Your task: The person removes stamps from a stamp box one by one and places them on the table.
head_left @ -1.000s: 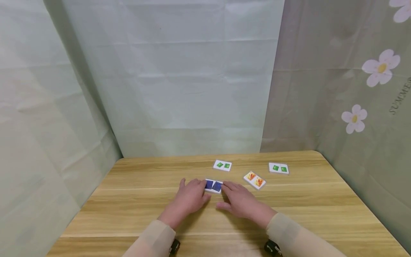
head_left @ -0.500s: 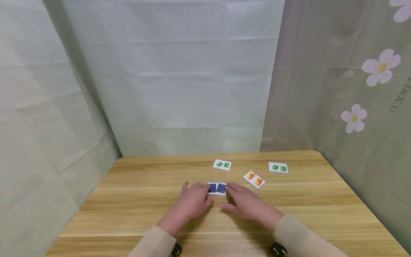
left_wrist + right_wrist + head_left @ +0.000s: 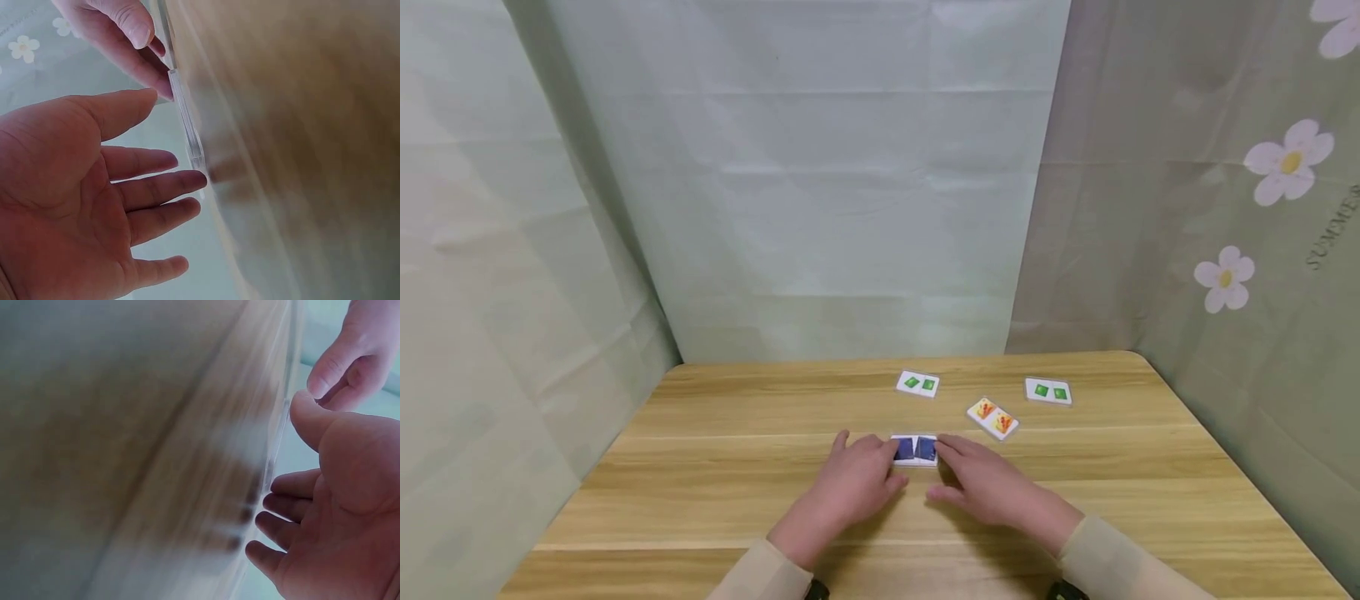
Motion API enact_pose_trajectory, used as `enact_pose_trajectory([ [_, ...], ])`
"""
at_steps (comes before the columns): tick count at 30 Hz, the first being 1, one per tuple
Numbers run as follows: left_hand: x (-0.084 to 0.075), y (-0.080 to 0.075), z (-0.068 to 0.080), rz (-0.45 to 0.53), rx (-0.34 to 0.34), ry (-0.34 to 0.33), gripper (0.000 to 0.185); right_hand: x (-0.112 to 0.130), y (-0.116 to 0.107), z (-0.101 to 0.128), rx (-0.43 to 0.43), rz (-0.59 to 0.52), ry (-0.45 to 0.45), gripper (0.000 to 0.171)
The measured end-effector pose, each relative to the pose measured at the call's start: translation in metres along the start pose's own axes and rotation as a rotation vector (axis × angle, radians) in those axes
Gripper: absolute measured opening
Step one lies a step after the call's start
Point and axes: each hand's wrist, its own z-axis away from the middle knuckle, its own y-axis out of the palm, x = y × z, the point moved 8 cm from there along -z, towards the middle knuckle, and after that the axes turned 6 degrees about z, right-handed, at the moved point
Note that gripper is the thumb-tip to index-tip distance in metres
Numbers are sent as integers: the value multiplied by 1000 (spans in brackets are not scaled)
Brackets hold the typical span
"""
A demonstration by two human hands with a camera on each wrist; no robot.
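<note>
Between the two hands, flat on the table, lies a small white rectangular tile (image 3: 915,460) bearing two dark blue squares; edge-on in the left wrist view, the tile (image 3: 185,119) looks thin and clear. My left hand (image 3: 853,482) has its fingertips at the tile's left end, fingers extended and spread. At the right end, the fingertips of my right hand (image 3: 988,485) touch it, thumb held apart and lower. The right wrist view shows the right hand (image 3: 356,500) with fairly straight fingers low at the tabletop.
Farther back on the wooden table (image 3: 715,467) lie a white tile with green squares (image 3: 917,383), an orange-pictured tile (image 3: 992,418) set at an angle, and another green-square tile (image 3: 1048,391) at right. Pale curtains (image 3: 850,183) enclose the back and sides.
The blue-square tile has slid right and nearer the person, with both hands moving along at its ends. The other tiles stay where they were.
</note>
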Motion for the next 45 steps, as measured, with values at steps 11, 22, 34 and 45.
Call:
enact_pose_trajectory([
  [11,-8,2,11,-29,21,24,58,0,3,13,6,11,-27,83],
  [22,-14,1,20,-27,-6,54,55,3,3,18,21,25,-28,84],
  [34,-19,1,21,-37,14,68,55,2,2,25,20,22,-18,85],
  [45,-10,2,20,2,12,91,53,-10,-1,22,-29,-144,26,82],
])
